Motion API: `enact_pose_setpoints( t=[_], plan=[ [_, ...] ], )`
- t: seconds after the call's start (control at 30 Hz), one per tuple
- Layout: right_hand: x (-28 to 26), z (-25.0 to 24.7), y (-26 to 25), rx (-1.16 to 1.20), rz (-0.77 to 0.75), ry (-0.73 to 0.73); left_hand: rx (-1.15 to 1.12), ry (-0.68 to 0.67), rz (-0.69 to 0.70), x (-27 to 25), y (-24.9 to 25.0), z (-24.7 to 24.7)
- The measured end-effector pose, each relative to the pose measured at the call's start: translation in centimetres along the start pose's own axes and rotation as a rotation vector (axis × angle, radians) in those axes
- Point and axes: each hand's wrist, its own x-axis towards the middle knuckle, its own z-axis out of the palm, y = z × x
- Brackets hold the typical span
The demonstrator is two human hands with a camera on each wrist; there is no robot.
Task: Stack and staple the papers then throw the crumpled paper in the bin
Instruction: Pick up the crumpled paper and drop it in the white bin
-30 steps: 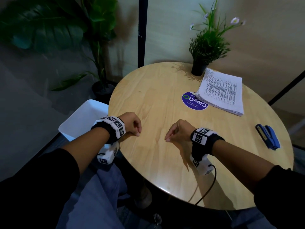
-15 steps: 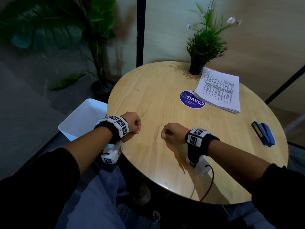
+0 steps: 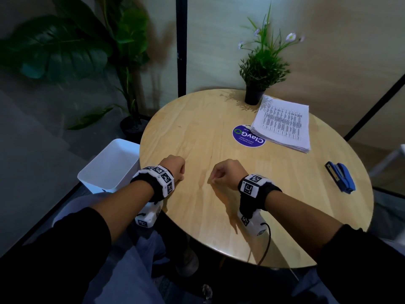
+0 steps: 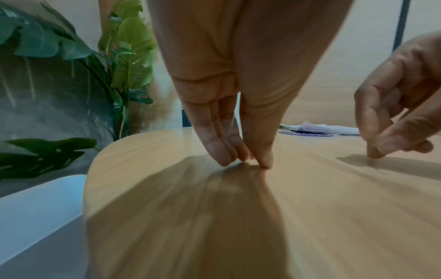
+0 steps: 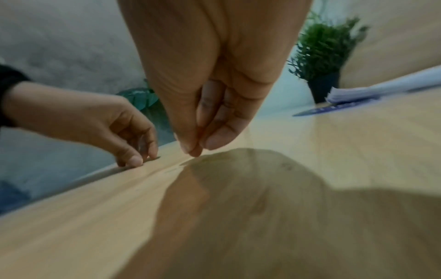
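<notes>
A stack of printed papers (image 3: 282, 122) lies at the far right of the round wooden table (image 3: 197, 128). A blue stapler (image 3: 339, 179) sits near the right edge. The white bin (image 3: 109, 165) stands on the floor left of the table. My left hand (image 3: 175, 170) and right hand (image 3: 223, 174) are at the near middle, fingers curled, holding nothing. In the left wrist view, the left hand (image 4: 243, 160) has bunched fingertips touching the wood. In the right wrist view, the right hand (image 5: 198, 147) does the same. No crumpled paper is in view.
A small potted plant (image 3: 254, 96) stands at the table's far edge beside the papers. A round blue sticker (image 3: 247, 137) lies partly under the stack. A large leafy plant (image 3: 122, 62) and a black post (image 3: 181, 44) stand behind the table.
The right hand has drifted slightly left toward the left hand. Both hands stay curled and empty on the table, and the head view has shifted a little.
</notes>
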Motion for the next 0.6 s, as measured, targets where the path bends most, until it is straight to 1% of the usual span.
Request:
enact_pose_setpoints(
  t=[0.13,0.27,0.43,0.53,0.57,0.6],
  plan=[
    [0.4,0.0,-1.1,-0.250,-0.136,-0.081,-0.100,0.042,-0.061,0.1,-1.0,0.1],
    [0.7,0.1,-1.9,-0.395,-0.207,-0.160,-0.141,0.020,-0.074,0.2,-1.3,0.0],
    [0.9,0.6,-2.7,-0.522,-0.262,-0.232,-0.090,-0.023,-0.076,0.0,-0.9,0.2],
    [0.7,1.2,-3.2,-0.614,-0.255,-0.280,-0.024,-0.108,-0.182,0.1,0.0,0.5],
    [0.7,1.4,-3.3,-0.633,-0.254,-0.281,0.004,-0.119,-0.215,-0.1,0.3,0.7],
    [0.6,1.6,-3.3,-0.642,-0.255,-0.273,0.021,-0.106,-0.215,-0.2,0.4,0.9]
  ],
)
